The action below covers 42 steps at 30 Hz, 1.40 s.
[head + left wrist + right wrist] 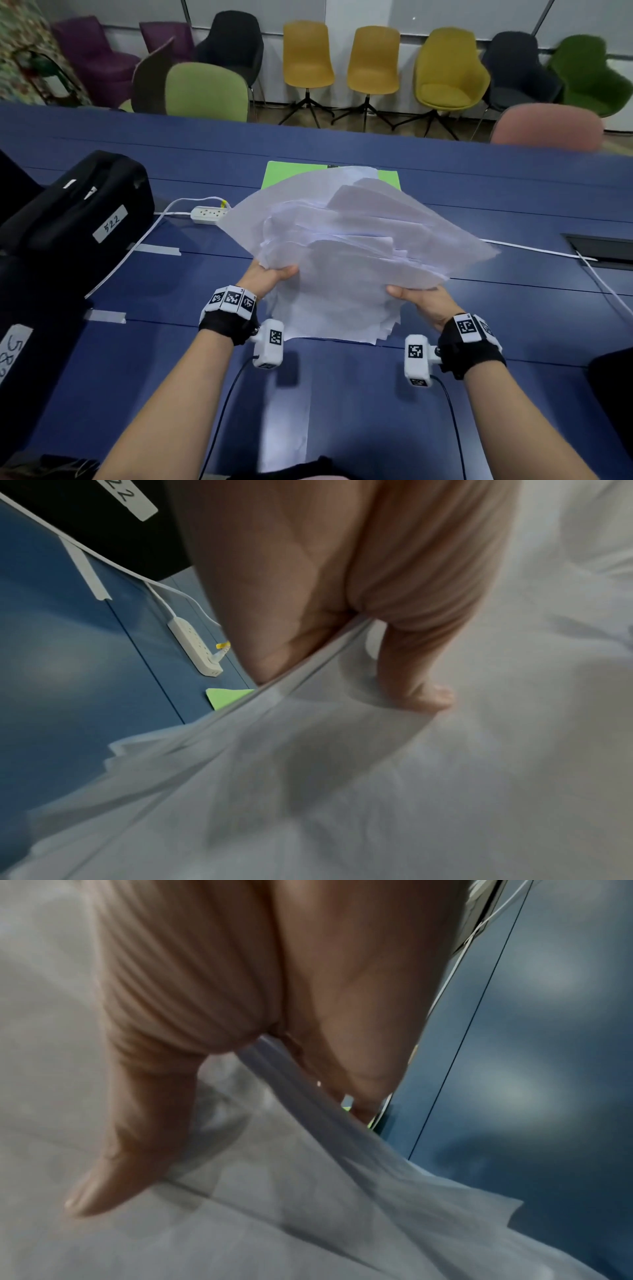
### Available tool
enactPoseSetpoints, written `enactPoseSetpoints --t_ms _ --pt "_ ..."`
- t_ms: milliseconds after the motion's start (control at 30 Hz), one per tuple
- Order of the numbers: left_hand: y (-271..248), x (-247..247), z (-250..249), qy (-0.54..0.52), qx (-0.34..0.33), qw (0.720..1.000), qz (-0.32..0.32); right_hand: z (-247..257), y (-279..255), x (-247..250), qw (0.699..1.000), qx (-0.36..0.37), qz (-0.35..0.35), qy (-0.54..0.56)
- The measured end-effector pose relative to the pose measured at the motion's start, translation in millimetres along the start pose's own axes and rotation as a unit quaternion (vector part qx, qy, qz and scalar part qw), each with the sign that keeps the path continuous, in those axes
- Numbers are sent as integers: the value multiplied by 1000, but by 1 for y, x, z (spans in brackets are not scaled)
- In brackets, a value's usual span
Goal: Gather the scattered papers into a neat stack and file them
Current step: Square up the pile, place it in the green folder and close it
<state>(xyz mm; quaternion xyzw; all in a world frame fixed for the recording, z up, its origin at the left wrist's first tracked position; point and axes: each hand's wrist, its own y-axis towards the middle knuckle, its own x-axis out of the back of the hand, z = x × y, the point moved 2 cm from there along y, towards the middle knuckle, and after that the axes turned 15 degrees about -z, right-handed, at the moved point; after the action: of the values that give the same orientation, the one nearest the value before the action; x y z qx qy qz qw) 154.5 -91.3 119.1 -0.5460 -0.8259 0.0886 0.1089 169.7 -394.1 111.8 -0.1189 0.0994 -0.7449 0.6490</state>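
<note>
White papers, head view: an untidy sheaf of papers (342, 246) is held by both hands, its near edge resting on the blue table (342, 394), its far edges fanned out toward 12 o'clock.
Left hand, head view: the left hand (270, 277) grips the sheaf's edge at 9 o'clock, thumb on top, fingers hidden beneath.
Right hand, head view: the right hand (421, 301) grips the edge at 4 o'clock the same way.
Folder, head view: a green folder (284, 174) lies flat on the table at 12 o'clock from the sheaf, partly covered by it.
Surroundings, head view: a white power strip (209, 214) lies at 10 o'clock from the papers; a black case (78, 212) with a label sits at 9 o'clock; chairs (308, 58) line the far side.
Left wrist view: the thumb (421, 674) presses on the top sheet, the palm lies against the layered edges; the hand is clamped on the papers (377, 791). Power strip (195, 647) and a folder corner (226, 696) show beyond.
Right wrist view: blurred; the thumb (137, 1145) lies on top of the papers (308, 1218), fingers (359, 1056) curl under, pinching the sheaf.
</note>
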Motion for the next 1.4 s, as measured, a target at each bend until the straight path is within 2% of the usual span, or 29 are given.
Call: enactPoseSetpoints --t_ms 67,167,233,367,500,567,633,700,800,833,933,1000,1067,1167,1300,1400 --pt "0 0 0 6 4 1000 11 -4 -1 0 1000 -1 -8 7" --pt "-3 -3 -4 -3 -2 999 39 -1 -3 -6 995 37 -86 21" --pt "-5 -5 -8 -16 -4 1000 24 8 -2 -12 990 66 -119 39" --pt "-5 -8 -27 -111 6 993 -26 55 -11 -21 978 109 -156 81" --pt "-12 -4 -43 -151 -25 988 21 94 -31 -11 972 184 -112 90" --pt "-15 0 -35 -125 1 991 40 85 -34 -7 977 170 -103 79" --pt "-13 4 -18 -99 17 994 31 57 -27 -5 985 121 -104 70" --pt "-13 1 -10 -80 -12 995 51 30 -21 -5 988 85 -111 62" --pt "-17 -8 -8 -9 -50 992 113 13 -12 -3 987 60 -112 93" --pt "-15 -8 -8 -7 -56 993 106 12 -8 0 986 53 -112 111" --pt "-8 -8 -9 -46 -21 999 12 6 3 8 985 41 -105 134" --pt "-5 -13 -10 -55 -10 998 -15 -3 5 6 996 36 -57 67" --pt "-5 -20 -12 -47 -14 999 -9 -12 4 -1 999 23 -28 -3" --pt "-1 -23 -13 -44 -22 999 23 -15 9 -6 997 17 -69 -9" --pt "3 -21 -14 -64 13 998 17 -4 14 -16 993 36 -110 9" --pt "-1 -29 -23 -80 -18 996 -19 15 6 -26 985 58 -153 48"
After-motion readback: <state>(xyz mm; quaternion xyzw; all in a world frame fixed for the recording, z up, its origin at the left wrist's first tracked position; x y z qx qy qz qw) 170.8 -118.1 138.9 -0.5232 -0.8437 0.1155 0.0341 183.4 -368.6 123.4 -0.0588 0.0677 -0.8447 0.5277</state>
